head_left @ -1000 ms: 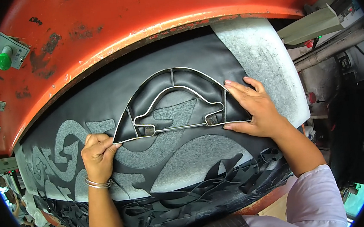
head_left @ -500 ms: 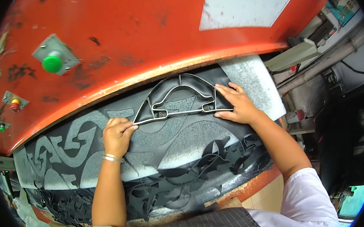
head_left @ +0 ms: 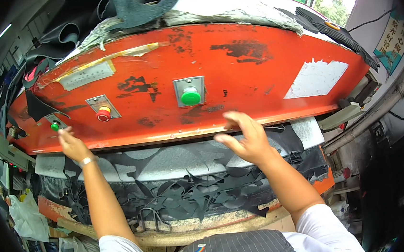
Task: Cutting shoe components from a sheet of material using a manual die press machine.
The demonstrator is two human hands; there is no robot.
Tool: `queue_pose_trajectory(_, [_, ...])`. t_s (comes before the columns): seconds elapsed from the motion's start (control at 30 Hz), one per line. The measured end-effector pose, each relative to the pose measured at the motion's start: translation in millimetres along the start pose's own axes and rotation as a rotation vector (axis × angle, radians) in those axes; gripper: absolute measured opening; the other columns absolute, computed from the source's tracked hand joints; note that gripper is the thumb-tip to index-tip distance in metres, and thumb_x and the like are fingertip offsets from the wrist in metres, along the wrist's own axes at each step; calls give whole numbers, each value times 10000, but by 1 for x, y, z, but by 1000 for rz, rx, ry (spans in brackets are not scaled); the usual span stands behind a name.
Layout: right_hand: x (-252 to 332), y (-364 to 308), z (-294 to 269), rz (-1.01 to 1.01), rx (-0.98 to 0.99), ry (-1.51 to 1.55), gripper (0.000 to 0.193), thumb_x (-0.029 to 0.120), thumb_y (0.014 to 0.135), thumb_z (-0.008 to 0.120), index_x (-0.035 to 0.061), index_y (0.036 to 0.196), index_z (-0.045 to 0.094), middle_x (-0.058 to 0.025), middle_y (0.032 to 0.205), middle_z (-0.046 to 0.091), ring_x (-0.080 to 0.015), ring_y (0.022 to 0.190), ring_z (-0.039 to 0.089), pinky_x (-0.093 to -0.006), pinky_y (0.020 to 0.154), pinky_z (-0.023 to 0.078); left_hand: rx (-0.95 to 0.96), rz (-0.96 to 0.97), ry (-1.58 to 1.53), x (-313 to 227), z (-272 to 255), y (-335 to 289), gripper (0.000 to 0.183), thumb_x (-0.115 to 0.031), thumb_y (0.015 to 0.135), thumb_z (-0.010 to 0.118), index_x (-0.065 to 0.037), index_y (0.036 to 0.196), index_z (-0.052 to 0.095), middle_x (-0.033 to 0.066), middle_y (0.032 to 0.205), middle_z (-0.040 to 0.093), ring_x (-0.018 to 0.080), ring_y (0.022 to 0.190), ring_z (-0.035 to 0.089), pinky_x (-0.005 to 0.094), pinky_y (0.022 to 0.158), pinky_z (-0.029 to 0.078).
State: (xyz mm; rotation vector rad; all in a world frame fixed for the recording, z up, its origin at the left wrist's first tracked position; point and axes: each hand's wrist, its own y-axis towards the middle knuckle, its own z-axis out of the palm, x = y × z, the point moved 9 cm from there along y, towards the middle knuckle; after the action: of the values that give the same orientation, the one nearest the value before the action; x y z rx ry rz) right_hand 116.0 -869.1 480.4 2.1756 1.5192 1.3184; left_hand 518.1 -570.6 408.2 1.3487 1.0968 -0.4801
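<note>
My left hand [head_left: 74,146] is raised at the left of the red machine beam [head_left: 252,90]. Its fingertips are at the small green button [head_left: 54,126]; whether they press it I cannot tell. Nothing is held in that hand, and its fingers are partly stretched. In front of the beam's lower edge hovers my right hand [head_left: 246,139], empty, with thumb and fingers apart. Above and left of it is a large green button [head_left: 190,96] on a metal plate. Dark sheet material [head_left: 152,160] with cut-out shapes lies on the pale board [head_left: 311,133] under the beam. The metal cutting die is mostly hidden there.
Dark cut scraps [head_left: 188,192] heap along the machine's front edge. A red knob with a yellow ring [head_left: 103,114] sits between the green buttons. Dark sheets [head_left: 143,8] drape over the beam's top. Plastic bags [head_left: 29,218] hang at left; a pipe [head_left: 373,104] runs at right.
Both hands have let go of the metal die. My left hand has moved left to the small green button; my right hand has lifted off. The view has tilted up, showing the beam's top.
</note>
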Motion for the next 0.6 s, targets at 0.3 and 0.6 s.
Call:
queue_pose_trajectory(0.3, [16,15,43,272,101,3,482,315,818,734,39,1141,505,-100,694,638,-312,622,642,-406,545,502,608,56,62,-19,-27,36,418,-334,1022,437,-72,697,444,-17,626,374,109,592,330,311,565,313])
queue_pose_trajectory(0.6, [71,-223,10,198,865,-87,618,397,704,771,43,1175,585,-111,1142,598,-320,1089,531,-401,863,443,1433,121,-128,-173,-109,-327,189,-227,818,683,-39,812,661,111,818,626,309,776,592,395,716,484])
